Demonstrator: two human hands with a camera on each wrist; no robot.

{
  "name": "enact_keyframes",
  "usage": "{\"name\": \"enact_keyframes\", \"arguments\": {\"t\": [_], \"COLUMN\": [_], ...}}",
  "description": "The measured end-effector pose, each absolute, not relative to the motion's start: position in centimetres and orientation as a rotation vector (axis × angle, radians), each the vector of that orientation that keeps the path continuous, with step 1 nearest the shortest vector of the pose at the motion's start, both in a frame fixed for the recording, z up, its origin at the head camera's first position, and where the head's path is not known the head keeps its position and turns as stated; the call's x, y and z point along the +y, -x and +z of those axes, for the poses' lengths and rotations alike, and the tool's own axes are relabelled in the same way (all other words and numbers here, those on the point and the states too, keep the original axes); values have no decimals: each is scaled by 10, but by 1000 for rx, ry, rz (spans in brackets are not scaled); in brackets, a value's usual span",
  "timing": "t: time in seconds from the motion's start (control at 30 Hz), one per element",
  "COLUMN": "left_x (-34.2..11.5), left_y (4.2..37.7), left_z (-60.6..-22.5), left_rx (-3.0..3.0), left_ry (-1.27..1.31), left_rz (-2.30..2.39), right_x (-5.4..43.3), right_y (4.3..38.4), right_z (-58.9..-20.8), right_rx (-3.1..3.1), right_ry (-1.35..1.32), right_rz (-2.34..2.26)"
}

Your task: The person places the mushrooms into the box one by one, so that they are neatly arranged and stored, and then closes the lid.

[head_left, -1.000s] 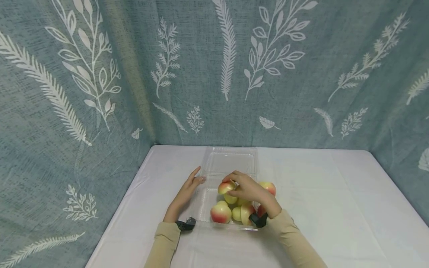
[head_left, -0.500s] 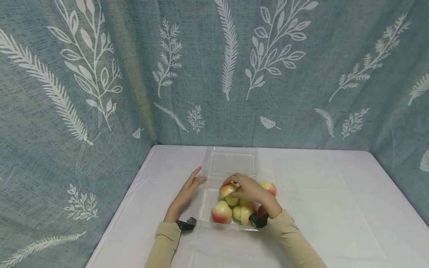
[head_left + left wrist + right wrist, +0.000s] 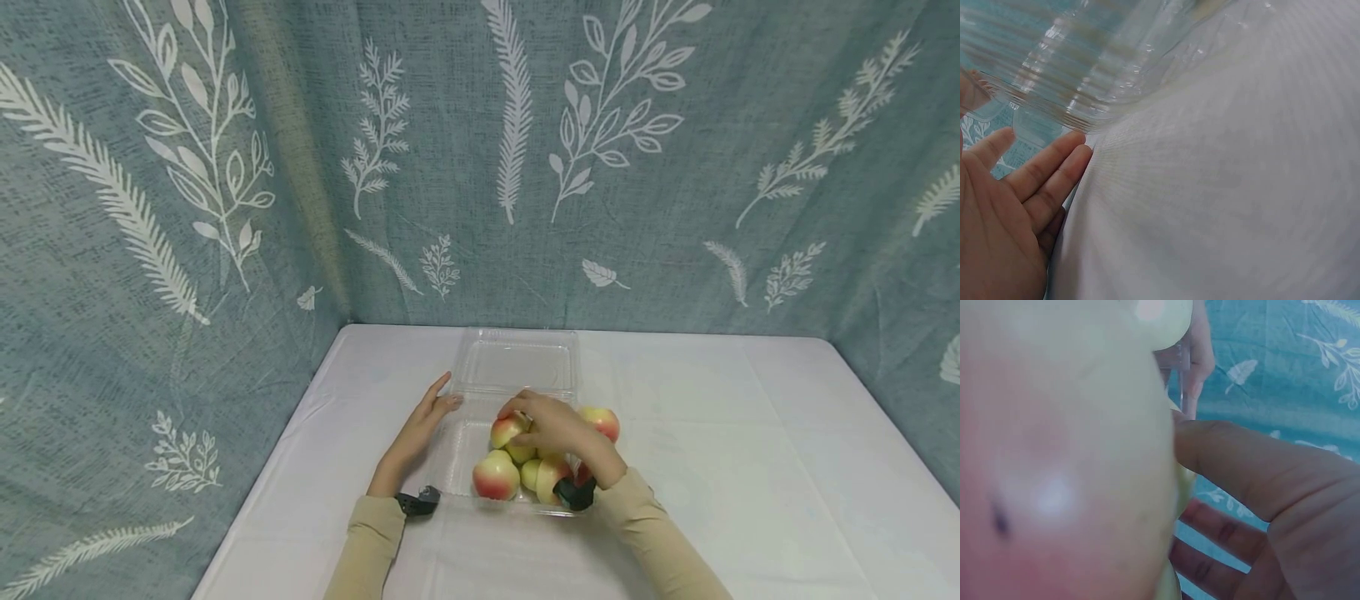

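Note:
My right hand (image 3: 555, 423) grips a yellow pear with a red blush (image 3: 507, 431) inside a clear plastic clamshell box (image 3: 459, 467). Its fingers curl over the top, and the thumb is on the near side. A red-bottomed pear (image 3: 495, 477) lies in the box's front, with several others to its right, partly under my wrist. In the right wrist view a near pear (image 3: 1066, 437) fills the left side and hides the fingertips' hold. My left hand (image 3: 418, 432) lies along the box's left side, fingers extended, fingertips at the clear wall (image 3: 1085, 109) in the left wrist view.
The box's clear lid (image 3: 517, 362) lies opened back toward the rear edge of the white-covered table (image 3: 720, 458). Another pear (image 3: 602, 422) shows at the right, behind my right wrist. A leaf-patterned blue-green curtain (image 3: 465, 167) stands behind the table and on its sides.
My right hand has lowered slightly with its pear, bringing it down among the others in the box. The left hand stays where it was.

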State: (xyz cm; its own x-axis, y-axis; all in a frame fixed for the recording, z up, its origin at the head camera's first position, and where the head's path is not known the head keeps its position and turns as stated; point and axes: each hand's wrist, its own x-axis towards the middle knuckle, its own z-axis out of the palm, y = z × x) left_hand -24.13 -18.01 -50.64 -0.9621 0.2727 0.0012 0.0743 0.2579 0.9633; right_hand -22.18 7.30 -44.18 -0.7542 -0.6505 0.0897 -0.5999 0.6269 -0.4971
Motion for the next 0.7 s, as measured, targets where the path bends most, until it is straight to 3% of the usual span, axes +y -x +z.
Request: {"name": "enact_keyframes", "arguments": {"t": [0.47, 0.7], "left_x": [-180, -179], "left_y": [245, 240], "left_z": [-516, -503], "left_rx": [2390, 2371], "left_ry": [-284, -294], "left_rz": [1793, 1782], "right_x": [76, 79], "right_y": [222, 222], "right_z": [-441, -440], "right_rx": [2716, 2718], "right_ry": [1070, 1066], "right_rz": [-814, -832]}}
